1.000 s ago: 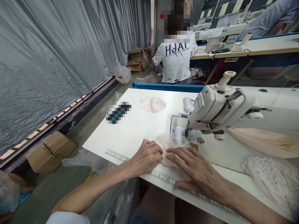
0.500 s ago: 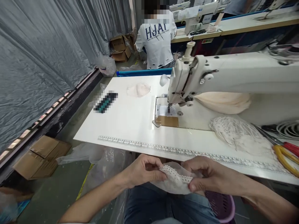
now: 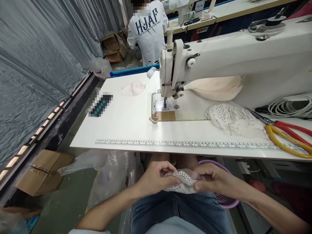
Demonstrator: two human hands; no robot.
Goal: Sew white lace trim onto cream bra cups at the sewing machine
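Over my lap, below the table's front edge, both hands pinch a small white lace-trimmed fabric piece [image 3: 183, 180]. My left hand [image 3: 156, 177] grips its left side with curled fingers. My right hand [image 3: 213, 178] grips its right side, thumb and fingers closed on the cloth. A white sewing machine [image 3: 219, 61] stands on the white table [image 3: 126, 123] above, its needle over the metal plate [image 3: 161, 107].
A lace pile [image 3: 231, 120] and red- and yellow-handled scissors [image 3: 285, 130] lie at the table's right. A pale fabric piece [image 3: 134, 87] lies farther back. A purple basket [image 3: 224, 198] sits under my right hand. A person in a white shirt [image 3: 147, 29] stands beyond. Cardboard boxes [image 3: 41, 169] lie on the floor at left.
My hands took the fabric piece off the table near the needle and brought it down to my lap. My view has tilted down and back.
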